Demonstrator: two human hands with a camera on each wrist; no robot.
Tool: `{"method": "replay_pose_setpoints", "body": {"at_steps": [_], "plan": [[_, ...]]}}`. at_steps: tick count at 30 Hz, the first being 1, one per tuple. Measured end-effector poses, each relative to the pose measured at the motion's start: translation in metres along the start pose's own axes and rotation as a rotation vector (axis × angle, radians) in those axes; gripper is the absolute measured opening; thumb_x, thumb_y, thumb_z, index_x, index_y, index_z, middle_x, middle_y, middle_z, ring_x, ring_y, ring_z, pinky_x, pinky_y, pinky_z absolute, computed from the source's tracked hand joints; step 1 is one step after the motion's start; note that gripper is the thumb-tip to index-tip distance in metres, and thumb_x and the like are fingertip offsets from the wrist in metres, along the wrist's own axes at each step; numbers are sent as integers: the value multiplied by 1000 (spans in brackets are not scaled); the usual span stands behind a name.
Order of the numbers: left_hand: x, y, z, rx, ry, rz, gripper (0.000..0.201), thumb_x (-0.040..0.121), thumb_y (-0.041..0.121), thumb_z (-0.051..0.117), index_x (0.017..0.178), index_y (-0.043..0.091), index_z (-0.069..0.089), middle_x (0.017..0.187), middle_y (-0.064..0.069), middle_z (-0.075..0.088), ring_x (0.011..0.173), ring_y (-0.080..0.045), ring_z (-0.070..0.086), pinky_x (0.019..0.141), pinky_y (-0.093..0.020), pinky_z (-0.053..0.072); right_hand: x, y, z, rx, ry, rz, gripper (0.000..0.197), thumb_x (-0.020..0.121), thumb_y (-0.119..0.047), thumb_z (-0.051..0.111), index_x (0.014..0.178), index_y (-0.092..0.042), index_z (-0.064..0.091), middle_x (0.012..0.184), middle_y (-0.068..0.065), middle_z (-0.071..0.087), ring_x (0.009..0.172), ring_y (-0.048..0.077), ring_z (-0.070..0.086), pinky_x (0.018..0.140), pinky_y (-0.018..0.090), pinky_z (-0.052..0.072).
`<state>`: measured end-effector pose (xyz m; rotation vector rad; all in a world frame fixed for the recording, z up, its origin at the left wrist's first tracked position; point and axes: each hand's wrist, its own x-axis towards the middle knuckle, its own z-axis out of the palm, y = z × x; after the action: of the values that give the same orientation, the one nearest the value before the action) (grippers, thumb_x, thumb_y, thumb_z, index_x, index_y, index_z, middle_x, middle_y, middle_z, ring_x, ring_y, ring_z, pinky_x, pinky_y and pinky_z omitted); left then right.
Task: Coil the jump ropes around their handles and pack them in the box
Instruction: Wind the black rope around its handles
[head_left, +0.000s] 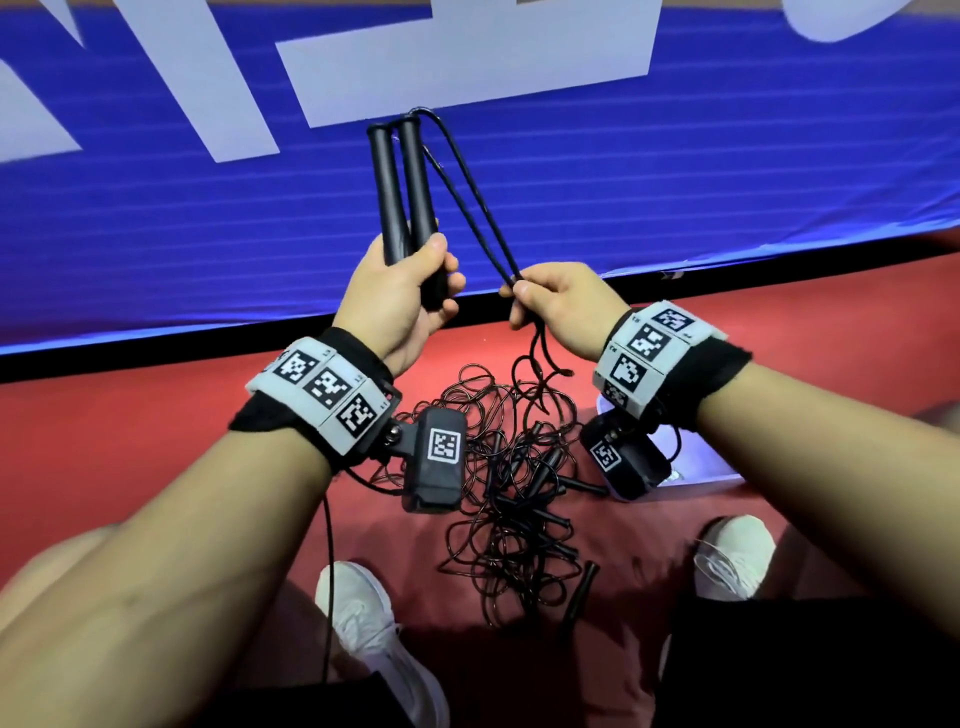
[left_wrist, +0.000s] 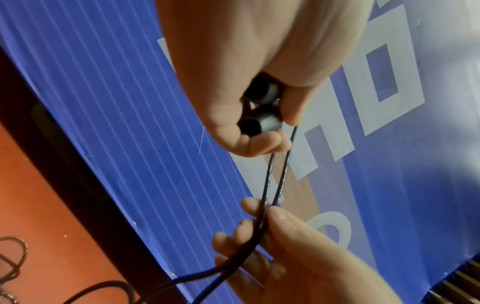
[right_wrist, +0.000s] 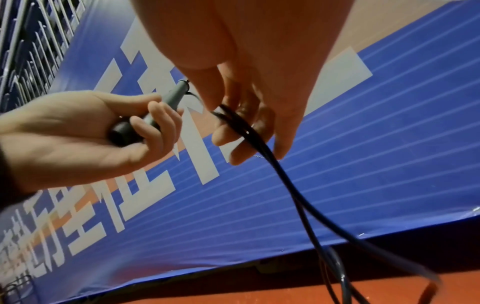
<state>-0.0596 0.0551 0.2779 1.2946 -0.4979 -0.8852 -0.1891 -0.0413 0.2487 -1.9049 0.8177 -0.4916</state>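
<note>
My left hand (head_left: 410, 291) grips two black jump-rope handles (head_left: 402, 182) side by side, upright, tips away from me. Their butt ends (left_wrist: 259, 115) show between the curled fingers in the left wrist view. Two strands of black rope (head_left: 467, 208) run from the handle tips down to my right hand (head_left: 540, 301), which pinches them between thumb and fingers (right_wrist: 233, 123). Below that hand the rope (right_wrist: 311, 216) hangs to the floor. A tangled pile of more ropes and handles (head_left: 509, 478) lies on the red floor between my feet.
A white box (head_left: 696, 462) sits on the red floor under my right wrist, mostly hidden by the wrist camera. A blue banner (head_left: 675, 171) with white lettering stands just ahead. My white shoes (head_left: 363, 613) flank the pile.
</note>
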Motion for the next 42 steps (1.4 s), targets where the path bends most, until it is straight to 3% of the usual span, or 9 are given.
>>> {"method": "replay_pose_setpoints", "body": {"at_steps": [3, 7, 12, 16, 20, 28, 33, 38, 42], "plan": [[3, -3, 2, 43, 77, 40, 17, 93, 5, 60, 87, 15, 48, 69, -1, 52, 55, -9, 51, 47, -20, 38, -3, -3, 5, 87, 7, -10, 27, 97, -8, 41, 87, 7, 61, 63, 1, 58, 58, 17, 56, 75, 36, 49], [5, -4, 7, 37, 122, 40, 11, 93, 8, 61, 85, 12, 55, 73, -4, 59, 62, -12, 62, 55, -22, 49, -10, -5, 10, 105, 17, -46, 28, 95, -14, 48, 71, -15, 61, 57, -2, 56, 50, 11, 54, 57, 19, 42], [6, -9, 13, -46, 115, -9, 6, 98, 15, 55, 92, 14, 53, 93, -13, 64, 85, -24, 65, 86, -43, 56, -15, -4, 16, -58, -44, -87, 31, 96, -19, 45, 69, -25, 58, 58, 2, 54, 61, 22, 56, 69, 35, 48], [4, -9, 15, -88, 34, -83, 6, 101, 22, 49, 102, 16, 49, 101, -20, 69, 89, -26, 71, 78, -39, 54, -17, -4, 21, -118, -122, -88, 22, 96, -17, 47, 85, -13, 66, 63, 2, 53, 54, 14, 47, 59, 27, 42], [2, -11, 16, -127, -7, -90, 8, 102, 22, 47, 100, 14, 47, 100, -19, 69, 90, -28, 72, 94, -45, 51, -18, -6, 22, -209, -150, -135, 23, 95, -19, 48, 86, -13, 68, 62, -7, 52, 53, 3, 43, 55, 16, 33], [7, -4, 7, -165, 78, -11, 11, 100, 13, 50, 90, 10, 50, 68, -6, 53, 58, -18, 62, 71, -36, 58, -16, 6, 24, -103, -181, -43, 29, 95, -31, 48, 67, -23, 53, 58, -3, 57, 62, 18, 61, 68, 32, 47], [21, 6, -16, -118, 231, 70, 6, 98, 10, 51, 93, 10, 48, 67, -5, 50, 56, -17, 62, 69, -35, 57, -19, 19, 16, -261, -231, 23, 32, 94, -36, 50, 73, -11, 55, 59, -3, 50, 55, 15, 48, 60, 27, 43], [25, -1, -39, 367, 277, 131, 14, 93, 10, 52, 87, 19, 44, 74, -3, 50, 62, -14, 65, 58, -27, 56, -14, 6, -4, -285, -195, -49, 25, 92, -32, 55, 78, -12, 59, 68, 0, 52, 64, 15, 48, 67, 32, 43], [21, -13, -46, 824, 140, 158, 13, 94, 15, 55, 101, 19, 46, 84, -1, 50, 57, -18, 62, 48, -31, 55, -13, -8, -17, -449, -147, -159, 21, 93, -28, 56, 104, -16, 68, 92, -2, 64, 90, 15, 57, 78, 23, 39]]}}
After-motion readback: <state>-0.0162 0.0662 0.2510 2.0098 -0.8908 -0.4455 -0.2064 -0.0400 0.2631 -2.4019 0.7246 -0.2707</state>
